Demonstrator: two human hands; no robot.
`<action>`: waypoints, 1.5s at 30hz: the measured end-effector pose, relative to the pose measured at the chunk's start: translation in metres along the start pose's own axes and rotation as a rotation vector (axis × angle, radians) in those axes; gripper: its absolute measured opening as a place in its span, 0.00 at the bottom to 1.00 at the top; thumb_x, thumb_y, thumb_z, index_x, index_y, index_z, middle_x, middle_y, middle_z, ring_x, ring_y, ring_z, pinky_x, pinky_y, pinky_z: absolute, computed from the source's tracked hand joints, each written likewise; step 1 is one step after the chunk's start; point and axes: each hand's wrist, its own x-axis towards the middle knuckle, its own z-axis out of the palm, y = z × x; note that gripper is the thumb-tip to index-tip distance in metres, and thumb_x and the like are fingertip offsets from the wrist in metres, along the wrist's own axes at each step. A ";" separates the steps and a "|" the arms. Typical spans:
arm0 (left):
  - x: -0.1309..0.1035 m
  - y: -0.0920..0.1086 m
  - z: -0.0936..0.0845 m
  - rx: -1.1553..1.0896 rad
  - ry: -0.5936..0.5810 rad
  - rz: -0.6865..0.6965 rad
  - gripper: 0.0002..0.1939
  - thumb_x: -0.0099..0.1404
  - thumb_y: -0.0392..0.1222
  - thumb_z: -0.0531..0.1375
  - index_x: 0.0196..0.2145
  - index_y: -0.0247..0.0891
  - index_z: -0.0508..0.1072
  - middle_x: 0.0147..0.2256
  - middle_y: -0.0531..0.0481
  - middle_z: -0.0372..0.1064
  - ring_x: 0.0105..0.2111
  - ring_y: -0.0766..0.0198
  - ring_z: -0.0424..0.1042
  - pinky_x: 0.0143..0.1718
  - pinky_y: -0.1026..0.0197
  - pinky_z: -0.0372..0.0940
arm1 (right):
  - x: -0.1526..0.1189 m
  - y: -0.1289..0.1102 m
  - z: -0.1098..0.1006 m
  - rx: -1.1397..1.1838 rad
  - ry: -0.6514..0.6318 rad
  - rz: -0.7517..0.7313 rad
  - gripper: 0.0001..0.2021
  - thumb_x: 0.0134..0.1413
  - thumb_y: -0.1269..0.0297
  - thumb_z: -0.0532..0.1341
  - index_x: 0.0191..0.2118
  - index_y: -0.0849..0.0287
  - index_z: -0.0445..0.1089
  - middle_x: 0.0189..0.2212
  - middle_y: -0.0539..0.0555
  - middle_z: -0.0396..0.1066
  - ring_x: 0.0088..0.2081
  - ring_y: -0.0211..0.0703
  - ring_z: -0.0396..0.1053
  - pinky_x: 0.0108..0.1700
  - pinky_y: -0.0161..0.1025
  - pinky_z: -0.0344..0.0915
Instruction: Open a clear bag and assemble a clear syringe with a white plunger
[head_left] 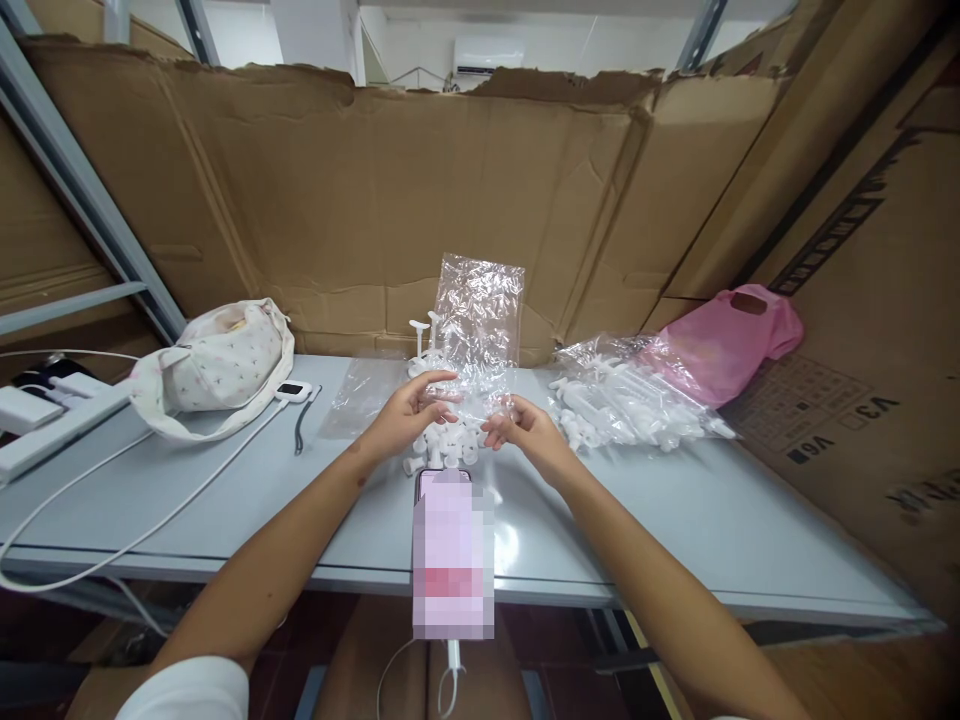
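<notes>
Presently, from the head view, I note both hands working at mid-table. The left hand (411, 408) and right hand (523, 425) each pinch a lower corner of a clear plastic bag (480, 318), fingers partly curled, thumbs closed on the film. The bag stands upright, long axis vertical, its top edge against the cardboard wall (300, 200) behind. Just below the hands lies a heap of small white plastic parts (447, 447). The grey table (675, 520) has open surface right of the forearms up to its front edge. To the right lies a pile of bagged white parts (630, 400); a cloth bag (217, 365) sits well apart at left. A phone (450, 550) overhangs the near edge.
</notes>
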 end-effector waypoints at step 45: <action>-0.002 -0.007 0.028 -0.191 0.289 -0.146 0.47 0.52 0.36 0.66 0.62 0.42 0.44 0.30 0.54 0.71 0.30 0.65 0.72 0.38 0.58 0.65 | 0.007 0.012 0.019 0.073 0.077 -0.026 0.15 0.40 0.53 0.68 0.26 0.59 0.68 0.19 0.49 0.69 0.22 0.36 0.66 0.28 0.36 0.62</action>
